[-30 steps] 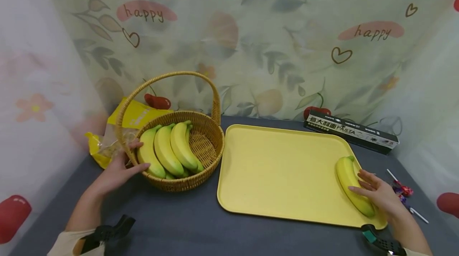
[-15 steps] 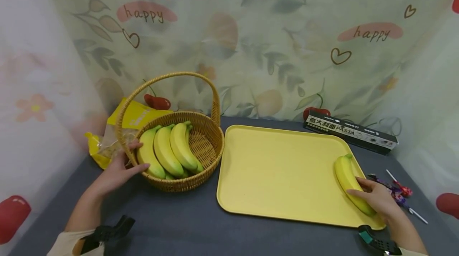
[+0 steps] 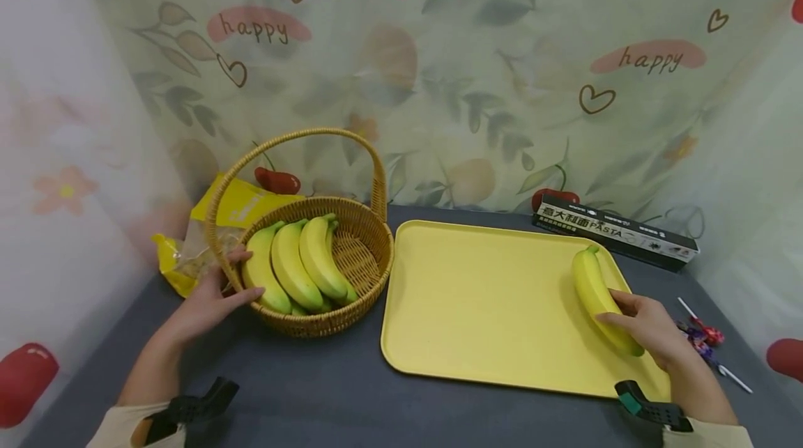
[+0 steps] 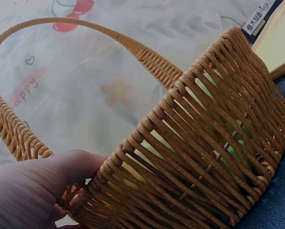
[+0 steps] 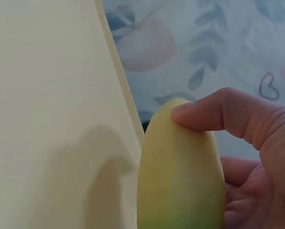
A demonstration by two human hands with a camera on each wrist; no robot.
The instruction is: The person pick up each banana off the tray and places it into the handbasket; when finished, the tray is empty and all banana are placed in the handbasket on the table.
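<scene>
A single banana (image 3: 601, 302) is grasped by the right hand (image 3: 646, 328), with the thumb pressed on its upper side and the fingers curled behind it, as the right wrist view shows (image 5: 180, 176). The banana is held over the right end of the yellow tray (image 3: 489, 309), its stem end pointing toward the tray's far edge; whether it touches the tray cannot be told.

To the left of the tray, just beside its left edge, a wicker basket (image 3: 360, 295) with a tall arched handle is stood on the dark surface (image 3: 326, 392). A bunch of green-yellow bananas (image 3: 291, 267) is laid inside the basket, toward the side away from the tray. The basket's outer wall on that same side is gripped by the left hand (image 3: 210, 302), the thumb hooked over the rim and the fingers wrapped against the weave (image 4: 33, 191).

Beyond the basket, further from the tray, a yellow snack bag (image 3: 210, 225) is seen. A black pasta box (image 3: 617, 232) is laid behind the tray's far right corner, and wrapped lollipops (image 3: 705, 336) are scattered right of the tray.
</scene>
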